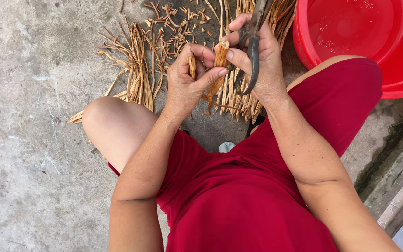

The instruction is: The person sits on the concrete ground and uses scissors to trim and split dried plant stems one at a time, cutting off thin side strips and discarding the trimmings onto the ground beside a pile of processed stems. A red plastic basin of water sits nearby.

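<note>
1. We see the left hand (190,81) curled closed around a short tan dried plant stalk (192,66), thumb stretched across to touch a second piece.
2. We see the right hand (257,58) pinching a thicker orange-brown dried stalk piece (219,63) between thumb and forefinger, while its other fingers wrap the dark metal scissors (253,56), whose handle loop hangs below the palm.
3. Both stalks sit between the two hands, above the grey concrete floor (29,140).
4. Bundles of pale dried straw-like strips (138,77) lie on the floor just beyond the hands.
5. A round red plastic basin (397,70) holding water stands to the right, beside the knee in red cloth.
</note>
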